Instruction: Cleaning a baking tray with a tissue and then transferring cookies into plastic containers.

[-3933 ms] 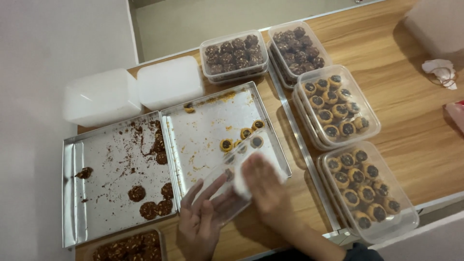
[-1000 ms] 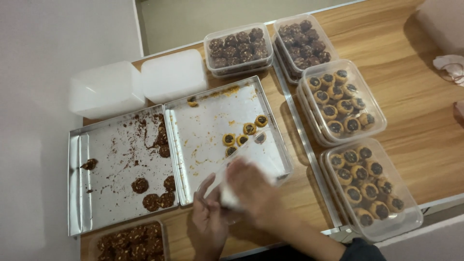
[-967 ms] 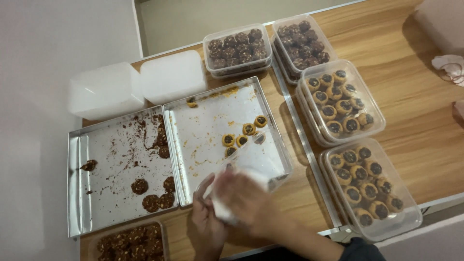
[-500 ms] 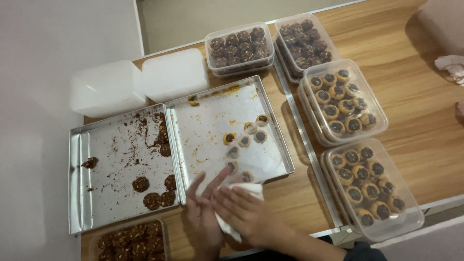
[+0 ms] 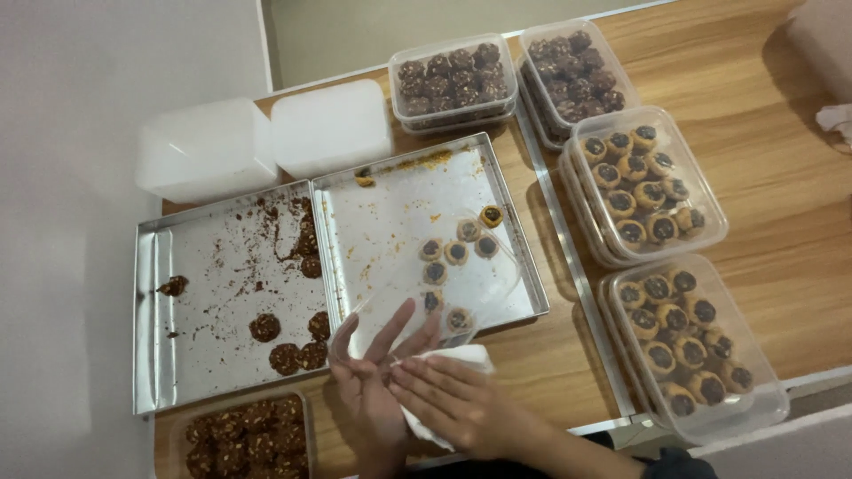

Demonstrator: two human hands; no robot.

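Observation:
My left hand (image 5: pixel 368 381) has its fingers spread against the near end of a clear plastic container (image 5: pixel 486 266), propping it tilted over the right metal tray (image 5: pixel 390 222). My right hand (image 5: pixel 453 404) presses a white tissue (image 5: pixel 457 357) at the container's near edge, beside the left hand. Several small round tarts with dark centres (image 5: pixel 457 253) lie on that tray and show through the clear plastic.
A left metal tray (image 5: pixel 222 266) holds crumbs and a few dark cookies (image 5: pixel 288 355). Two white tubs (image 5: pixel 200 146) stand behind. Two boxes of dark cookies (image 5: pixel 453 80) and two boxes of tarts (image 5: pixel 643 182) line the wooden table (image 5: pixel 781 204). Another box of dark cookies (image 5: pixel 240 439) sits near left.
The clear container has swung up and further over the tray, so the tarts now show through it. My right hand with the tissue has drawn back to its near edge.

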